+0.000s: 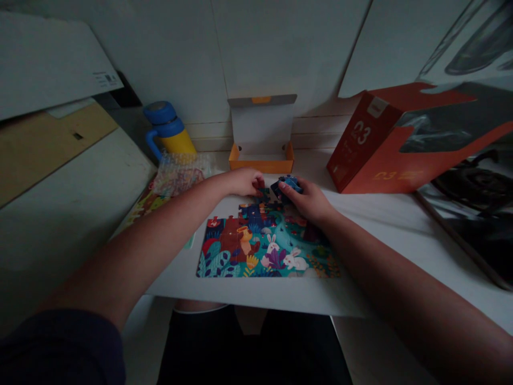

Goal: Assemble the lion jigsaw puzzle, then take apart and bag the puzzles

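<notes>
A partly assembled jigsaw puzzle (pixel 256 246) with rabbits, plants and a stream lies flat on the white table. Just beyond its upper edge, my left hand (pixel 246 183) pinches a small dark green puzzle piece (pixel 263 193) with its fingertips. My right hand (pixel 308 199) grips a stack of dark blue puzzle pieces (pixel 290 184), thumb on top, above the puzzle's upper right. The right hand and forearm cover part of the puzzle's right side.
An open orange box (pixel 261 166) stands against the wall. A large orange-red carton (pixel 372 144) is at the right. On the left are a yellow and blue bottle (pixel 170 131), bubble wrap (pixel 176 174) and a white board (pixel 52 64). The table (pixel 248 294) ends near my legs.
</notes>
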The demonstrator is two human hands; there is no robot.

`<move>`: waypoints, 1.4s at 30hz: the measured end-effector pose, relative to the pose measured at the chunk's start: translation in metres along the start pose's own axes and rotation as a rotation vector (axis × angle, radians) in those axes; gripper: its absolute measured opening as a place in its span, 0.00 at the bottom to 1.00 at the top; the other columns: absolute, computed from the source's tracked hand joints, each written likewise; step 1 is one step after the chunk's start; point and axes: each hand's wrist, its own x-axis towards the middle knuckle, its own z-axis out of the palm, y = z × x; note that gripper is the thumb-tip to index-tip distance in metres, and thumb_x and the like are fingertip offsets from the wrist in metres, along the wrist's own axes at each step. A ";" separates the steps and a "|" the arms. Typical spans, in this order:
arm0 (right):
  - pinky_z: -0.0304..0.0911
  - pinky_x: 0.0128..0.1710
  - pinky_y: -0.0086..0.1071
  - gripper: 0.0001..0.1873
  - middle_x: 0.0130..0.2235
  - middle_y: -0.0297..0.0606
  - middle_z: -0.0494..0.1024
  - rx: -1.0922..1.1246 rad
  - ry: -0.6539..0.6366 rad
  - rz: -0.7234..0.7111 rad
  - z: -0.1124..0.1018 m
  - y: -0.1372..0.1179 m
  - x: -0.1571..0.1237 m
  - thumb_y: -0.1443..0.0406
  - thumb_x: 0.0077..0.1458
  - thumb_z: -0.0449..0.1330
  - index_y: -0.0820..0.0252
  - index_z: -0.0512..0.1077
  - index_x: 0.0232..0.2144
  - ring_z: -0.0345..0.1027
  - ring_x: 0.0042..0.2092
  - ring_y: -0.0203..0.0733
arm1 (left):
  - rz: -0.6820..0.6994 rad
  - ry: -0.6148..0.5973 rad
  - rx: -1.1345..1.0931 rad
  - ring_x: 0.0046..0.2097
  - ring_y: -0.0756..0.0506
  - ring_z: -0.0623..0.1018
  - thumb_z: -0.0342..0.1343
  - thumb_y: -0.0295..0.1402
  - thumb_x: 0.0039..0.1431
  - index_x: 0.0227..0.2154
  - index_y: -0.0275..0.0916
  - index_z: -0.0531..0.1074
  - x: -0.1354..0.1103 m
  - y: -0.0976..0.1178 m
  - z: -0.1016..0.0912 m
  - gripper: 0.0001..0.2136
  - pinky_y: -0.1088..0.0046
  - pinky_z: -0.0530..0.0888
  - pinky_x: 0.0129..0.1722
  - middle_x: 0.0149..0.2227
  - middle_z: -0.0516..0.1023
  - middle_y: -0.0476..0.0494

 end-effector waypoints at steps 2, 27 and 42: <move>0.69 0.36 0.36 0.32 0.39 0.43 0.85 0.007 0.005 0.006 0.001 0.000 0.000 0.37 0.61 0.59 0.59 0.78 0.41 0.78 0.39 0.49 | 0.029 0.013 0.005 0.35 0.48 0.81 0.66 0.28 0.57 0.41 0.37 0.76 0.001 -0.002 -0.001 0.09 0.75 0.72 0.34 0.35 0.85 0.45; 0.69 0.33 0.33 0.32 0.37 0.41 0.86 0.043 -0.009 0.007 0.002 0.002 -0.001 0.35 0.60 0.60 0.58 0.78 0.40 0.78 0.36 0.47 | 0.047 0.201 0.195 0.39 0.44 0.79 0.69 0.37 0.57 0.42 0.35 0.79 -0.016 -0.004 0.017 0.13 0.71 0.70 0.36 0.39 0.82 0.43; 0.69 0.33 0.34 0.34 0.36 0.41 0.85 0.103 0.069 0.020 -0.001 0.001 0.000 0.34 0.59 0.60 0.57 0.77 0.38 0.76 0.35 0.45 | 0.148 0.299 0.308 0.74 0.33 0.61 0.67 0.41 0.64 0.64 0.52 0.70 -0.211 0.058 0.115 0.26 0.45 0.66 0.71 0.74 0.62 0.42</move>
